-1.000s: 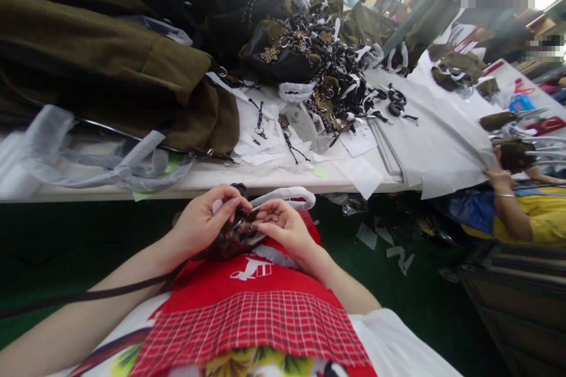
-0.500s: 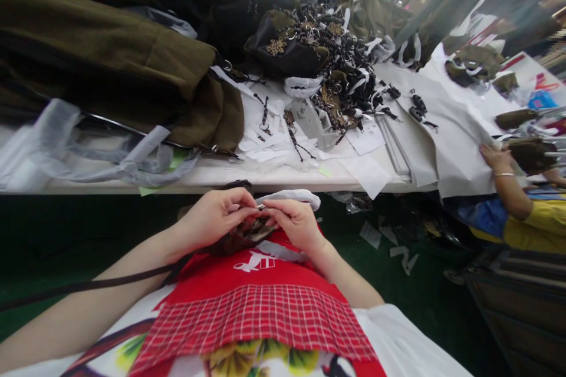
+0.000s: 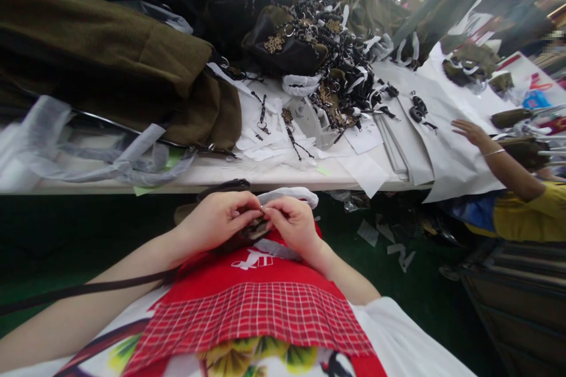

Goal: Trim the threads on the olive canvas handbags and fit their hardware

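Note:
My left hand (image 3: 220,222) and my right hand (image 3: 292,224) meet fingertip to fingertip over my lap, just below the table edge. Both are closed in a pinch on a small dark brown bag piece (image 3: 254,230) with a little metal part between the fingers. A white padded strap (image 3: 289,194) loops behind my right hand. A dark strap (image 3: 88,288) runs off to the left under my left forearm. My red checked apron (image 3: 260,306) lies under the hands.
The white table (image 3: 247,174) carries olive fabric bags (image 3: 101,65), plastic wrap (image 3: 88,153), a heap of black and metal trims (image 3: 327,65) and paper sheets (image 3: 442,147). A co-worker's arm (image 3: 490,156) in a yellow sleeve reaches over the paper at right. Scraps litter the green floor (image 3: 398,247).
My hands have drawn closer together and risen slightly, pinching the piece tighter. The co-worker's hand has lifted off the paper edge and moved up and left.

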The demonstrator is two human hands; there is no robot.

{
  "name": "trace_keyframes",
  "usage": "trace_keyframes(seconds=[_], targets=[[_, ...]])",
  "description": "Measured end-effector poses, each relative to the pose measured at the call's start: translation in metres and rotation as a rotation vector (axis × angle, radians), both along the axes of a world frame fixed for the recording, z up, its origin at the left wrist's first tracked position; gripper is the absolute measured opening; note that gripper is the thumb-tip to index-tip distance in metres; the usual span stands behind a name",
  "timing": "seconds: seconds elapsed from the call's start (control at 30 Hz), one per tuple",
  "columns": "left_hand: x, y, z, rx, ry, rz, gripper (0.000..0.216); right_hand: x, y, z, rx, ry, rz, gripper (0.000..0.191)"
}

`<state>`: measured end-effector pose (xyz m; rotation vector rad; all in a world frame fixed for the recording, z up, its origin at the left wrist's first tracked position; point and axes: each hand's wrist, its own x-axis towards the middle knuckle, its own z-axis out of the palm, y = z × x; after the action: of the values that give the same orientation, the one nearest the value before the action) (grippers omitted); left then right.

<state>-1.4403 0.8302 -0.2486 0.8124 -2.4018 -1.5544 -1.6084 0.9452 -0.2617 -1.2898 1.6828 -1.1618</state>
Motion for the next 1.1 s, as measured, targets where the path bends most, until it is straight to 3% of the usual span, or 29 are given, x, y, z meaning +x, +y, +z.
trace_keyframes(seconds=[0.2, 0.37, 0.5, 0.87, 1.1], targets=[[0.000, -0.007, 0.006, 0.025, 0.099, 0.039, 0.027, -0.005, 0.003, -0.008, 0.061, -0.206, 0.068, 0.024], [0.001, -0.005, 0.006, -0.072, 0.117, -0.023, 0.025, -0.011, 0.004, 0.000, 0.031, -0.035, 0.211, 0.058], [0.000, -0.003, 0.008, -0.121, 0.102, -0.046, 0.027, -0.013, 0.004, 0.008, 0.071, 0.047, 0.283, 0.067], [0.001, 0.001, 0.004, -0.184, 0.096, -0.090, 0.026, -0.009, 0.005, 0.003, 0.077, 0.176, 0.318, 0.064], [0.001, 0.005, 0.000, -0.324, 0.106, -0.175, 0.024, -0.010, 0.002, 0.004, 0.127, 0.331, 0.424, 0.065]])
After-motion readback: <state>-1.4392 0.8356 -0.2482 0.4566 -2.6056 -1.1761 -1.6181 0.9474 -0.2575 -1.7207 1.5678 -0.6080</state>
